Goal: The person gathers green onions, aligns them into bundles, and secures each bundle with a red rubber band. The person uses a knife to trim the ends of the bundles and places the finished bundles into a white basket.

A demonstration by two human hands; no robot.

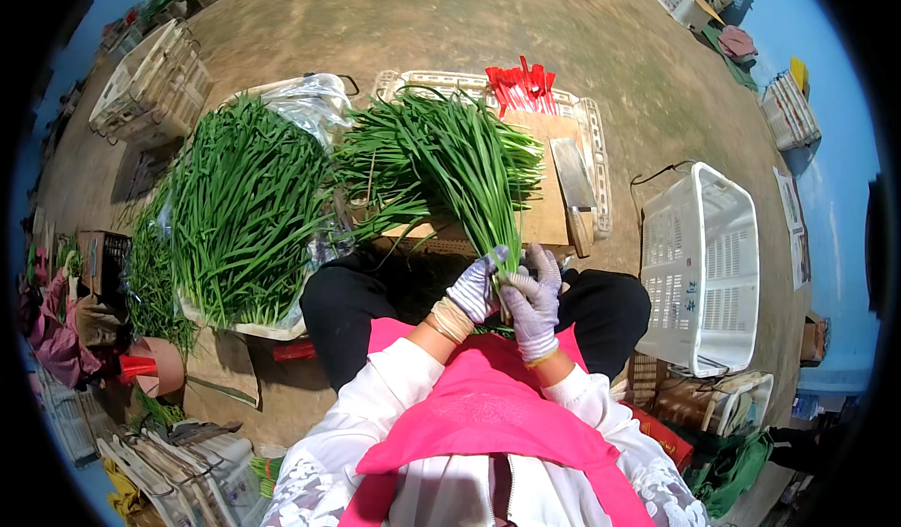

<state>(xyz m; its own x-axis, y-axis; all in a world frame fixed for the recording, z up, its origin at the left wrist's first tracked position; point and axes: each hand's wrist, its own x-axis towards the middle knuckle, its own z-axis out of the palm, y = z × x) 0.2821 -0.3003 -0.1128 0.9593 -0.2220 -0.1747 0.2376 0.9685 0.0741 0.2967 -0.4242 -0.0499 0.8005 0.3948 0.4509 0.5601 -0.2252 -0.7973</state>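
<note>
My left hand [476,289], in a striped knit glove, grips the lower stems of a bunch of garlic chives [479,175]. On the other side, my gloved right hand [533,305] closes its fingers around the stem ends, close to the left fingertips. The leaves fan away over a loose pile of chives [369,150] on a wooden board [538,226]. To the right on this board lies a cleaver [574,173], its wooden handle towards me. Red ties [521,89] are bundled at the far edge. My fingers hide the stems' cut ends.
A large crate heaped with chives [246,217] stands on my left, with clear plastic film [310,108] at its far corner. A white plastic crate [669,273] is on my right. Stacked crates [158,83] stand farther left. At the left rim a person's pink sleeve [60,330] shows.
</note>
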